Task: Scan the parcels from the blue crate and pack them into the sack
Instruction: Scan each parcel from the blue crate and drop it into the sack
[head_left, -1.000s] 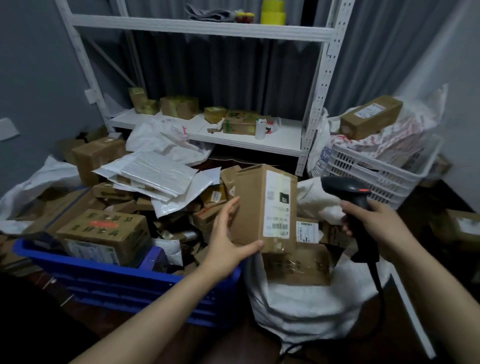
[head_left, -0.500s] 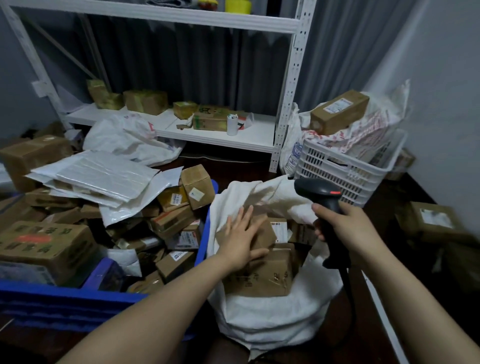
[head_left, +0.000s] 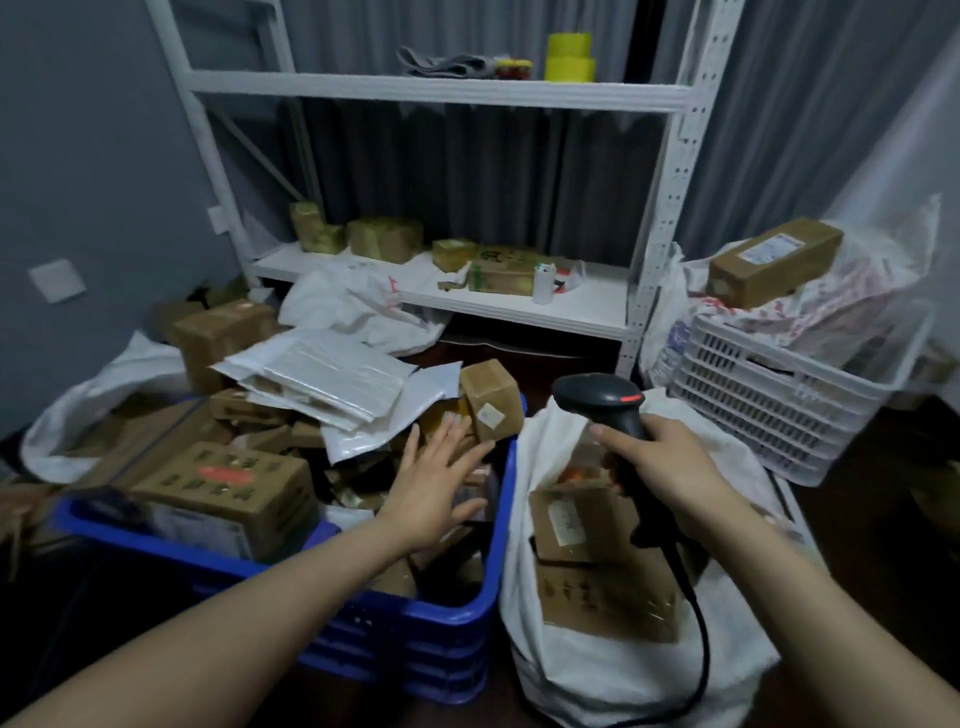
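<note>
Left hand (head_left: 434, 488): fingers (head_left: 460, 431) smeared by motion; contact with the parcels (head_left: 231, 486) cannot be told.
Scanner (head_left: 602, 400): handle covered by the right hand (head_left: 670, 467); cable (head_left: 698, 639) runs off the bottom edge.
Parcel labels (head_left: 489, 415): print too blurred to read.
Blue crate (head_left: 452, 618): lower parcels buried.
Sack (head_left: 597, 675): contents under the top boxes (head_left: 608, 597) hidden.

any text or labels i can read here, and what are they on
Nothing reads clearly; every text is blurred or too small.
Big box in the blue crate: red patch, dark print, blurred.
Small box at the crate's far corner: white sticker, too small.
Packed box in the sack: white label, blurred.
Long box on the white basket: white label, too small.
Shelf box: green print, blurred.
</note>
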